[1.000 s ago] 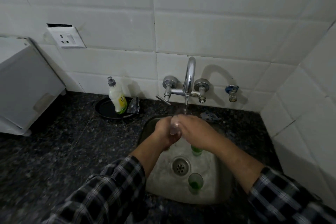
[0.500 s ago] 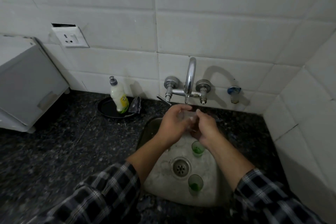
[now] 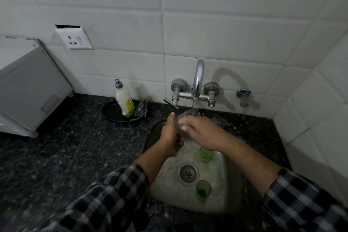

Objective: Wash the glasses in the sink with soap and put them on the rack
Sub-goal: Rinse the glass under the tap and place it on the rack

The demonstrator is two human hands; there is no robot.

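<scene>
The only label in view is the yellow-green one on the soap bottle (image 3: 125, 100), left of centre against the tiled wall, and its writing is too small to read. The bottle holds pale liquid, wears a grey cap and stands tilted in a black dish (image 3: 111, 112), with a crumpled dark packet (image 3: 141, 109) at the dish's right edge. At centre, a clear glass (image 3: 190, 114) sits under the tap (image 3: 197, 81), where a thin stream of water falls on it; it is blurred and what it holds cannot be told. The left hand (image 3: 170, 133) grips it from the left with fingers curled and thumb raised. The right hand (image 3: 203, 132) wraps over it from the right, fingertips (image 3: 183, 128) bent round its side. Below, in the steel sink (image 3: 218, 201), the upper green glass (image 3: 205, 154) and the lower green glass (image 3: 203, 189) stand upright on either side of the drain, mouths up. A socket (image 3: 74, 38) is at upper left.
</scene>
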